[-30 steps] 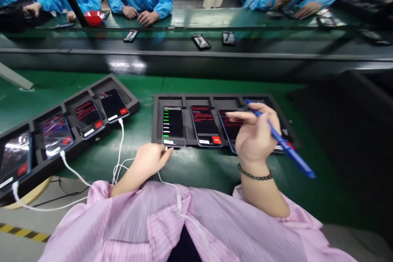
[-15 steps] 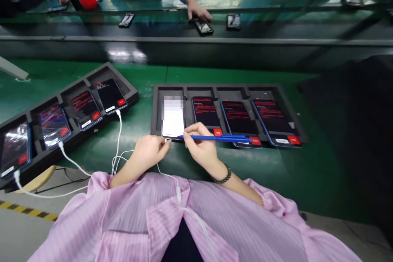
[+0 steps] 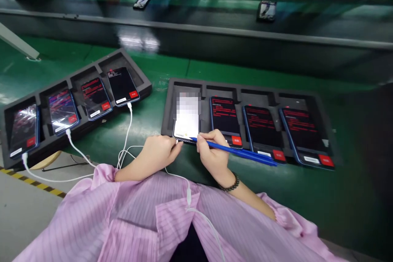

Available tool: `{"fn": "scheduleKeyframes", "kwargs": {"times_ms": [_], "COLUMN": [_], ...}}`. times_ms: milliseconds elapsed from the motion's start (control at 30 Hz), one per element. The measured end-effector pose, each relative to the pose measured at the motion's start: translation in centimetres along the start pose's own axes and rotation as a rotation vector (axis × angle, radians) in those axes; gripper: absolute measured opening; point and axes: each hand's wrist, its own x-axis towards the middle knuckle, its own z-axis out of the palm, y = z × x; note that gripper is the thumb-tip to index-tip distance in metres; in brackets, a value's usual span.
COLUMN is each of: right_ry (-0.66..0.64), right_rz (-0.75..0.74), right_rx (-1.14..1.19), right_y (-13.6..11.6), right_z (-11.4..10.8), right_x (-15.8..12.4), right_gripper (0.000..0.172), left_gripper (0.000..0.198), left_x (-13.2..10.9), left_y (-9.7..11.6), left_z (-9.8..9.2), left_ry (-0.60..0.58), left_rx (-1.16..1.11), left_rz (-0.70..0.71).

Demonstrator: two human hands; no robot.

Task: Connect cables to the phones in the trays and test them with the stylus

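The right hand [image 3: 213,155] gripped a blue pen [image 3: 239,152] between thumb and fingers. Its tip touched the bottom of the white-screened phone [image 3: 186,120], which lay in the leftmost slot of the black tray [image 3: 233,86]. The left hand [image 3: 159,151] was curled shut at that phone's near edge, seemingly pinching the plug of the white cable [image 3: 188,195], though the fingers hid it.

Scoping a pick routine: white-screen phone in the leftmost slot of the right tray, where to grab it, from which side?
Probably the near short end of the white-screen phone, from the person's side: that end pokes past the tray lip, while slot walls flank its long sides. Left hand rests there.
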Motion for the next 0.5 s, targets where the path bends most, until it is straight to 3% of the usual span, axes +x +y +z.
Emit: {"fn": "scheduleKeyframes", "kwargs": {"times_ms": [367,500], "right_ry": [-0.039,0.004], "right_rz": [-0.02,-0.018], "right_rx": [-0.073,-0.056], "right_y": [-0.73,-0.58], "right_z": [-0.28,-0.17], "right_x": [0.25,0.07], "right_gripper": [0.017,0.016], "left_gripper": [0.043,0.043], "left_x": [-0.04,-0.06], "left_y": [-0.18,-0.08], "left_z": [0.27,0.05], "left_ry": [0.026,0.002], "left_rx": [-0.011,0.01], "left_rz": [0.014,0.001]}}
